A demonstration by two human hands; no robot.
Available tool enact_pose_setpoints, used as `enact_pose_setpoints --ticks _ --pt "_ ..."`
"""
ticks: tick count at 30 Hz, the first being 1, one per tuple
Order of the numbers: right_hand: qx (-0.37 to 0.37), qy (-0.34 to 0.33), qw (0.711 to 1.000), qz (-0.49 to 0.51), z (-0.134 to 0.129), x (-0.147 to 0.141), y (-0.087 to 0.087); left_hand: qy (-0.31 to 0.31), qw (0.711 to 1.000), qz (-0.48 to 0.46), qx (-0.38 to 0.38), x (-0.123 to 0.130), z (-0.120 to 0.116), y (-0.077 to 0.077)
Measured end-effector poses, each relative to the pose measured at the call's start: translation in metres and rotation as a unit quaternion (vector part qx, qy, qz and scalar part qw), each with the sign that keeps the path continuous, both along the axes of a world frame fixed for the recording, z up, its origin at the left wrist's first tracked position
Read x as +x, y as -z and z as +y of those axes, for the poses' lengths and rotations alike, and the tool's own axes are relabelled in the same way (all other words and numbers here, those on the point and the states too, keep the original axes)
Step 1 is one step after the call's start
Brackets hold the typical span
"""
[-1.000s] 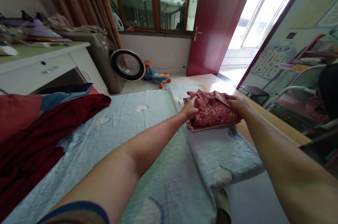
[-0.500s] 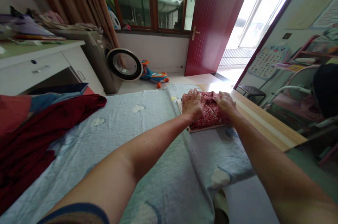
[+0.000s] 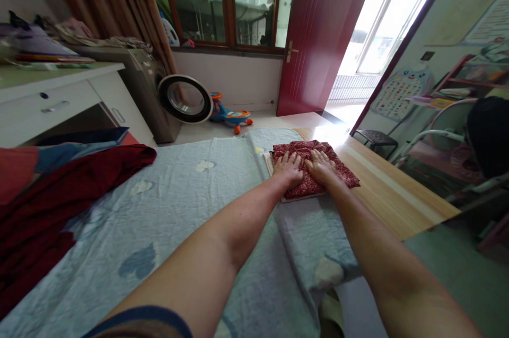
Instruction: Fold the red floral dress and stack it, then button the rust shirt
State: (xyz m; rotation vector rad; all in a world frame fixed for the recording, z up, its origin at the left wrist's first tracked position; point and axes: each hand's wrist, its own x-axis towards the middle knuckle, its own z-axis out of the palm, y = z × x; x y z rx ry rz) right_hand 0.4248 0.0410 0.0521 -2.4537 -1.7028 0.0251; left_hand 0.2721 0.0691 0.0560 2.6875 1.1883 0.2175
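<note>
A red patterned cloth (image 3: 342,169), folded flat, lies on top of other folded fabric whose pale edge (image 3: 269,163) shows at its left. My left hand (image 3: 289,168) rests palm down on its left part, fingers spread. Beside it, my right hand (image 3: 321,166) lies flat on the middle of the same cloth, its fingers also apart. The two hands are close together with a narrow gap between them. Beneath the pile is a light blue cover (image 3: 222,184) with pale and blue heart shapes.
Dark red clothing (image 3: 79,179) lies at the left. A wooden board (image 3: 382,184) extends to the right of the pile. Farther back are a washing machine with its round door (image 3: 185,98) open, a blue and orange toy (image 3: 230,115), a red door (image 3: 318,35) and a stool (image 3: 376,139).
My right hand has moved left from the cloth's right edge to its middle. More of the red cloth now shows at the right, lying flatter and wider.
</note>
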Motion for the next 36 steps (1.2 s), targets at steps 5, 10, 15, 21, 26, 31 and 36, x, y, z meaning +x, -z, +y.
enact_pose_setpoints --ticks 5,10,15,21,26,31,36 --pt "-0.021 0.002 1.000 0.000 0.003 0.001 0.003 -0.004 1.000 -0.006 -0.008 0.001 0.000 0.001" --pt "-0.035 0.009 0.999 -0.007 0.003 0.000 0.001 -0.011 0.999 -0.026 -0.015 -0.001 0.000 0.005" --pt "-0.036 0.009 0.999 -0.012 0.001 -0.003 -0.001 -0.010 0.998 -0.055 -0.007 -0.015 -0.010 0.010" --pt "-0.045 0.017 0.998 -0.031 0.001 -0.007 -0.003 0.019 0.996 -0.081 -0.019 -0.072 -0.046 0.030" --pt "-0.014 0.019 0.998 -0.056 -0.002 -0.014 -0.018 -0.009 0.998 -0.031 -0.050 -0.165 -0.086 0.046" --pt "0.188 0.010 0.978 -0.090 -0.017 -0.062 -0.051 -0.085 0.996 0.016 -0.019 -0.270 -0.111 0.047" --pt "0.233 -0.157 0.959 0.043 -0.038 -0.170 -0.056 -0.181 0.982 0.053 -0.008 -0.346 -0.114 0.051"
